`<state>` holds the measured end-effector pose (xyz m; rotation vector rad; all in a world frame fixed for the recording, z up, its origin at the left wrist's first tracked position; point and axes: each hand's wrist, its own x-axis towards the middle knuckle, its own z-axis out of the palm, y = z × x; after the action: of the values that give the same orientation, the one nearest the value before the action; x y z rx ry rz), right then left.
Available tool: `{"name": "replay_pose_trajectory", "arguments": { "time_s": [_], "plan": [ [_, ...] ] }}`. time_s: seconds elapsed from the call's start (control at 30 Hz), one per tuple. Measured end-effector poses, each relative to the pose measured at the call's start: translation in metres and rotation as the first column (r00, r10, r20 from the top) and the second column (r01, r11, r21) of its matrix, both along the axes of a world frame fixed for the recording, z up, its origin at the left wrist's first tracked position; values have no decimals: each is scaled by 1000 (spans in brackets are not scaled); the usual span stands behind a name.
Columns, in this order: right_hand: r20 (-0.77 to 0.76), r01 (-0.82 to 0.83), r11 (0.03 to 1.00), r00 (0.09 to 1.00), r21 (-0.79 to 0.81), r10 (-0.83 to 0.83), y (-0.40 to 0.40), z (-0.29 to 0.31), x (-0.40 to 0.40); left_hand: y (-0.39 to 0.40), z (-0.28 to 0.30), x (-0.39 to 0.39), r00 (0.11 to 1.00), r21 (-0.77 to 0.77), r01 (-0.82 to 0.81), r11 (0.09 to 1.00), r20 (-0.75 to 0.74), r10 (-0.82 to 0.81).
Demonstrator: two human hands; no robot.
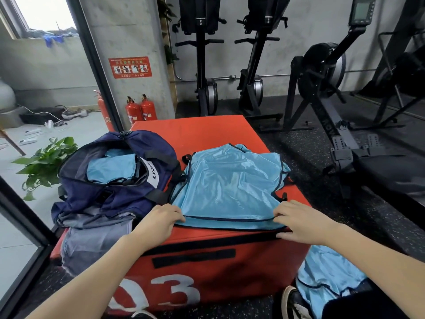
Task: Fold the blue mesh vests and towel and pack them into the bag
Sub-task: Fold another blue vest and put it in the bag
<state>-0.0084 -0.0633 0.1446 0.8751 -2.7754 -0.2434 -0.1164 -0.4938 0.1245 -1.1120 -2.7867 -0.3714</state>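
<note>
While the vest (pixel 230 180) lies flat, left hand (pixel 158 223) pinches its hem; right hand (pixel 299 223) fingers likewise.

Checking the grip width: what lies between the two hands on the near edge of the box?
In the head view, the blue vest's dark-trimmed hem spans between left hand and right hand, atop the red box.

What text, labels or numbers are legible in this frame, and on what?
"LVQUIE", roughly, last letters unclear: white patch on the navy bag.
"3", with a cut-off rounded digit to its left: front of the red box.
Red wall sign: pictograms and text, too small to read.
Fire extinguishers: labels too small.
Rowing machine monitor: screen unreadable.
</note>
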Motion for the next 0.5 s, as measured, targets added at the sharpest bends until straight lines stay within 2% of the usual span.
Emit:
{"name": "replay_pose_trajectory", "arguments": {
  "time_s": [0.1,0.2,0.27,0.4,0.5],
  "plan": [
    [-10,7,1000,1000,23,-7,4,-3,-3,-4,-4,1,997,-36,-2,999,76,4],
    [6,52,998,999,-46,-51,3,-7,-4,-1,-1,7,996,17,-16,1000,83,15],
    [78,145,965,988,-217,-131,2,-8,-3,3,2,10,995,32,-41,999,92,38],
    [196,294,814,955,-500,-225,0,-2,-1,5,2,7,994,9,-61,998,86,60],
    [215,321,723,947,-612,-239,-1,1,0,7,1,5,997,-4,-25,1000,-66,25]
  ]
}}
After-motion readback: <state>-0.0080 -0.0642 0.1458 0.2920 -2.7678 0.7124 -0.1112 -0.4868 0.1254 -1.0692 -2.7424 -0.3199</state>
